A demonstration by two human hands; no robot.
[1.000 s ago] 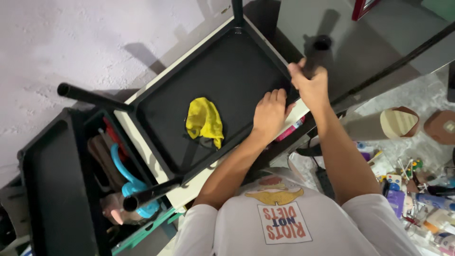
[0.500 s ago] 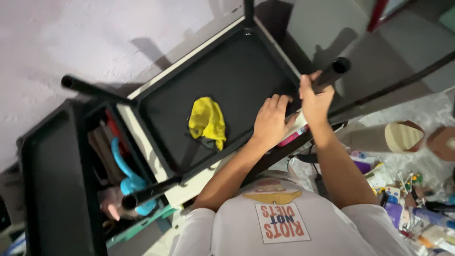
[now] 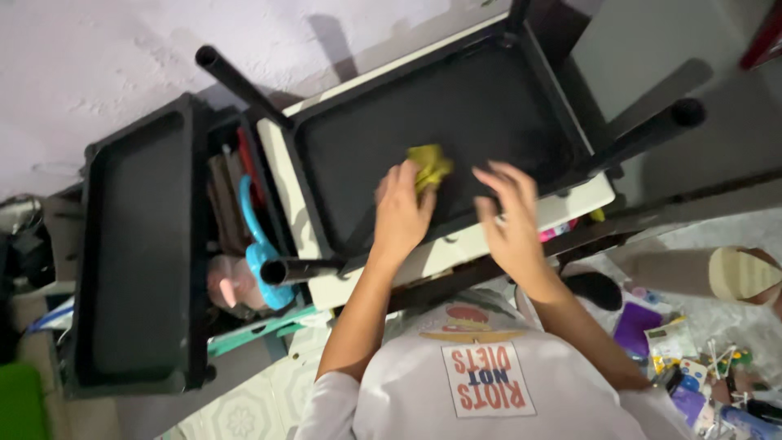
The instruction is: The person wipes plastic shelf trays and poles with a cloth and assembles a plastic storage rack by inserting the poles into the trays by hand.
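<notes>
- The left hand (image 3: 401, 213) pinched a yellow cloth (image 3: 429, 165) against the black tray (image 3: 497, 106).
- The right hand (image 3: 511, 220) hovered just beside it, fingers spread, holding nothing.
- A second black tray (image 3: 134, 244) lay well apart, leftward.

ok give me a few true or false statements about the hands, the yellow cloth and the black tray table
1. The left hand is on the yellow cloth. True.
2. The right hand grips a black leg. False: it is open with fingers spread above the black tray table, gripping nothing.
3. The cloth lies on the tiled floor. False: it lies on the table's dark panel.
4. A second black tray lies further left. True.
5. A blue tool sits between the two trays. True.
6. All the legs point down at the floor. False: they stick up toward the camera.
</notes>
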